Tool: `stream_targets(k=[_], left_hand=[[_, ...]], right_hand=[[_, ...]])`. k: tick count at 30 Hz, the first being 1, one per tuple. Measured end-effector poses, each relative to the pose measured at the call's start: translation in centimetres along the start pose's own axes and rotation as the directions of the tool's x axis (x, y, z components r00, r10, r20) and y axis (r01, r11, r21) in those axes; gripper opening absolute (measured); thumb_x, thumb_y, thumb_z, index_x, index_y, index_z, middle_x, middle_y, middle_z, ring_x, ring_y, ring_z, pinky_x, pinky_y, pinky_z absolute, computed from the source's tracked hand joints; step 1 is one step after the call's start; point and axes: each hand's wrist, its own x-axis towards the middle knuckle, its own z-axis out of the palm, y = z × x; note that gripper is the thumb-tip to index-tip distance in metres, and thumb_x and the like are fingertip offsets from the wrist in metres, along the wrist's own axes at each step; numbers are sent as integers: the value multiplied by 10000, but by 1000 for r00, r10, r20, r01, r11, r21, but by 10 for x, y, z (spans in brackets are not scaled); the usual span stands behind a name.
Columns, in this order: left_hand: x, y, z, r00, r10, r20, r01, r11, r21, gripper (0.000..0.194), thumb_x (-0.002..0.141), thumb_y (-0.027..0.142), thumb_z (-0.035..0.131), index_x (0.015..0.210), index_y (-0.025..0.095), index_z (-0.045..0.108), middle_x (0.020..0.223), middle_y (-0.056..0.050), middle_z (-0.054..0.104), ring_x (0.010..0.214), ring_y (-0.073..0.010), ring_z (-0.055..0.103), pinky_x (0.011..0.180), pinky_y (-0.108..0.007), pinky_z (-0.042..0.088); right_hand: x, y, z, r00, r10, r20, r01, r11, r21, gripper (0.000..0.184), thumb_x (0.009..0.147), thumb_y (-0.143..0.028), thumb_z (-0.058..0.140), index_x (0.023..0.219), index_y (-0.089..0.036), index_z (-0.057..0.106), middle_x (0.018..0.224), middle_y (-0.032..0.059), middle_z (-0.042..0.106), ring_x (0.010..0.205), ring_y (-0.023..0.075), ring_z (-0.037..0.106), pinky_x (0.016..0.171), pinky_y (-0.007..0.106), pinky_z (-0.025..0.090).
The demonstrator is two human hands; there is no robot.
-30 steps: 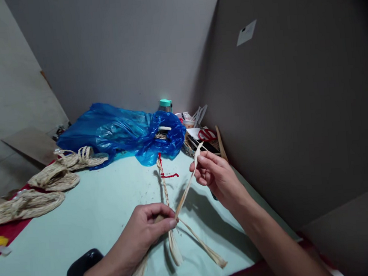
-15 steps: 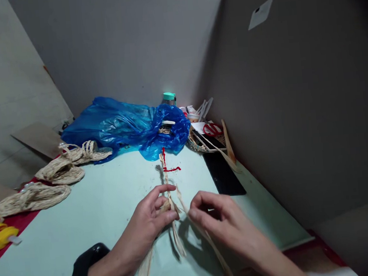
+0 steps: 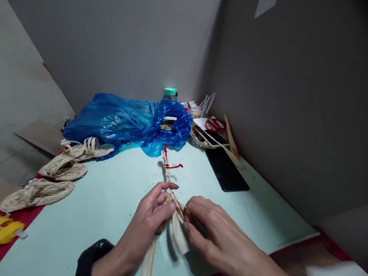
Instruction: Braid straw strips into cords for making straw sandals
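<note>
A thin braid of pale dried plant strips [image 3: 168,176] runs down the middle of the pale green tabletop. Its far end lies by a red cord [image 3: 175,166]. My left hand [image 3: 153,213] pinches the braid at its near end, thumb below and index finger stretched over it. One long strip [image 3: 146,266] trails from beneath that hand toward the table's front edge. Another loose strip [image 3: 180,237] hangs between the hands. My right hand [image 3: 214,230] is closed in a pinch on the strips just right of the braid; its fingertips are partly hidden.
Several woven slippers [image 3: 40,194] line the left edge, near a yellow tool [image 3: 2,231]. A blue plastic bag [image 3: 114,118] fills the back, with a green-lidded bottle [image 3: 170,93] behind. At right are a basket [image 3: 200,141], red-handled scissors [image 3: 215,125] and a black phone-like slab [image 3: 227,170].
My right hand has moved left to the braid, bringing its strip across. A wider loose strip now hangs between the hands. My left hand keeps its pinch; the view has shifted slightly.
</note>
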Motion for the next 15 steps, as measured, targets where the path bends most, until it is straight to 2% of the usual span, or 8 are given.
stream_targets(k=[2, 5, 9, 15], left_hand=[[1, -1, 0, 999, -4, -35, 5, 1000, 29, 267, 833, 330, 603, 1063, 231, 512, 643, 87, 396, 506, -67, 312, 473, -215, 222], [3, -3, 0, 999, 8, -50, -6, 999, 32, 260, 806, 294, 639, 1024, 223, 517, 684, 74, 455, 564, -69, 372, 517, -205, 268], [5, -5, -1, 999, 10, -36, -10, 1000, -7, 264, 802, 253, 634, 1035, 220, 514, 663, 85, 451, 529, -54, 342, 497, -196, 243], [4, -5, 0, 1000, 10, -7, -11, 998, -67, 312, 806, 206, 614, 1095, 225, 500, 723, 63, 531, 552, -56, 435, 511, -196, 284]], right_hand=[[-2, -1, 1, 1000, -8, 9, 8, 1000, 14, 98, 889, -185, 455, 794, -205, 463, 837, 26, 546, 821, 200, 507, 759, 334, 404], [-5, 0, 4, 1000, -21, 11, 20, 999, 33, 131, 906, -197, 440, 777, -208, 461, 814, 16, 545, 808, 186, 517, 727, 308, 394], [-4, 5, 5, 999, -26, 41, 24, 998, 65, 168, 929, -235, 440, 765, -207, 463, 782, 6, 545, 746, 166, 515, 660, 283, 376], [6, 13, -9, 997, 42, 59, -56, 963, 264, 62, 926, -267, 494, 894, -220, 467, 775, -19, 566, 691, 144, 520, 619, 249, 383]])
